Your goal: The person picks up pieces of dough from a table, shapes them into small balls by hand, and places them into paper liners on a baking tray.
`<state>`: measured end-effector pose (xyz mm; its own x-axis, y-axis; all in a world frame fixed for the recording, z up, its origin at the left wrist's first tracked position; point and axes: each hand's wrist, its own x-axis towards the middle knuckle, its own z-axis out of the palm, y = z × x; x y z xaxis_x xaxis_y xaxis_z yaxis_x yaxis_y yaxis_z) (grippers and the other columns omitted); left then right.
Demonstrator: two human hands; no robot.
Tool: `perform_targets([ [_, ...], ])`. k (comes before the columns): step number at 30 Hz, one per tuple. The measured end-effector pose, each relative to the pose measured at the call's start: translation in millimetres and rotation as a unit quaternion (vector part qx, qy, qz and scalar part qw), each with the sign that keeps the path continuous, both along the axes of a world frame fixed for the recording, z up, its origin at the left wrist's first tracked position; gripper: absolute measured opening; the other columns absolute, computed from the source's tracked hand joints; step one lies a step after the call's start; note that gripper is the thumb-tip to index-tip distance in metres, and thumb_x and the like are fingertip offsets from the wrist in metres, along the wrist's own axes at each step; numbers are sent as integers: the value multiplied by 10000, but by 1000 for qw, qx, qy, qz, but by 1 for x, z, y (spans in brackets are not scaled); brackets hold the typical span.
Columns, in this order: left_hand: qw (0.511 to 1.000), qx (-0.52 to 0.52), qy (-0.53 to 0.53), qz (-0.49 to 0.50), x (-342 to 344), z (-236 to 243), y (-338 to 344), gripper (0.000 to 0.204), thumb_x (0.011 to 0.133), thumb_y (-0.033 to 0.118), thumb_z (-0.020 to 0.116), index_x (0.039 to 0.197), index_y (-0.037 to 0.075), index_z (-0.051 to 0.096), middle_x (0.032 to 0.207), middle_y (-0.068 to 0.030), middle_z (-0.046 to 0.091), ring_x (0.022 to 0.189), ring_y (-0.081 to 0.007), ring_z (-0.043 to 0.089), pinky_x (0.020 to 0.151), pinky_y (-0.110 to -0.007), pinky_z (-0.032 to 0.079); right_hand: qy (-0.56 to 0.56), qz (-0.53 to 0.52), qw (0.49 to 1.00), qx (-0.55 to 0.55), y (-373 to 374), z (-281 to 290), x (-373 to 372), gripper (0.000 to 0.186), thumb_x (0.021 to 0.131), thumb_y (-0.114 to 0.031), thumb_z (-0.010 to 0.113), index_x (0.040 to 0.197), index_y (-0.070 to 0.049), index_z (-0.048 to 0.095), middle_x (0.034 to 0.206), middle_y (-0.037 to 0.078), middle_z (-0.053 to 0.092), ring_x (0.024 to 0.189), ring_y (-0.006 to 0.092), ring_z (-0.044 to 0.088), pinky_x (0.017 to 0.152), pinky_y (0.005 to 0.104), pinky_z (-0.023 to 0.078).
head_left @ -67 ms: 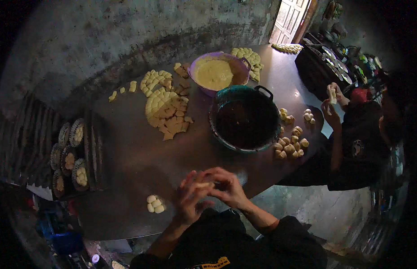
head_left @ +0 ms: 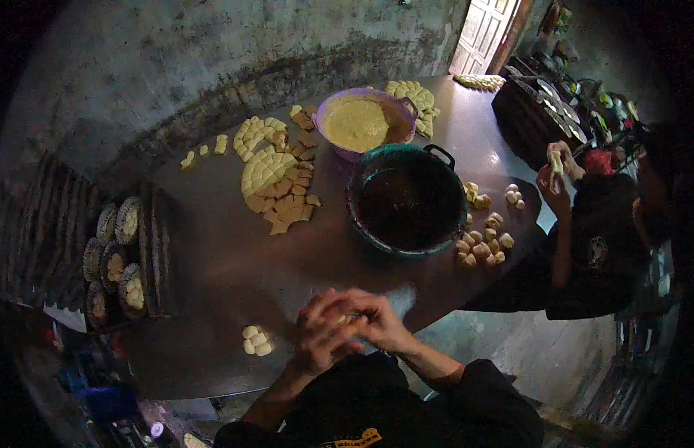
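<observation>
Dough [head_left: 339,319], barely visible, sits cupped between the left hand [head_left: 321,340] and right hand [head_left: 377,321], both closed around it; it looks soft, best pressed gently.

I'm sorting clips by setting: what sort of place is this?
Probably a small, dim snack-making workshop or back kitchen. A long metal table carries cut dough pieces, a purple bowl of yellow filling and a dark pot; fluted moulds sit at its left.

Small pale dough piece [head_left: 339,319], mostly hidden, pressed between both hands' fingers [head_left: 324,332] above table edge.
</observation>
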<state>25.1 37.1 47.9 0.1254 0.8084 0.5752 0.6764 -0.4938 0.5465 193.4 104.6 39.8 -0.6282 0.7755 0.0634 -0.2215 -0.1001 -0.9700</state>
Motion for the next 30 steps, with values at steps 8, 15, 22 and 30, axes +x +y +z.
perform_targets([
  [8,978,95,-155,-105,10,-24,7,554,877,581,603,1212,142,651,1296,-80,627,1322,-392,478,1138,-527,285,74,285,949,-114,5,20,6,139,934,-111,679,1025,-9,705,947,51,710,905,104,618,823,291,476],
  [15,883,-29,-462,79,36,-38,6,1165,811,610,674,1562,140,-82,1630,-186,43,1479,-408,142,1142,-590,223,-86,384,911,120,106,59,-24,209,935,-179,685,1048,-4,702,907,44,708,847,98,613,770,292,501],
  [22,821,-126,-504,237,6,-54,-57,1160,787,727,626,1572,164,-17,1633,-117,111,1429,-355,282,1058,-508,409,-433,-73,716,542,443,-50,-75,469,949,-464,507,1023,-43,701,849,240,696,751,402,671,647,460,509],
  [30,711,-89,-612,334,-20,-92,-144,790,931,545,571,1520,121,260,1557,-153,319,1195,-339,555,929,-447,501,-616,80,740,258,480,-83,-84,628,971,-554,374,945,-34,725,888,211,715,817,349,699,745,468,543],
])
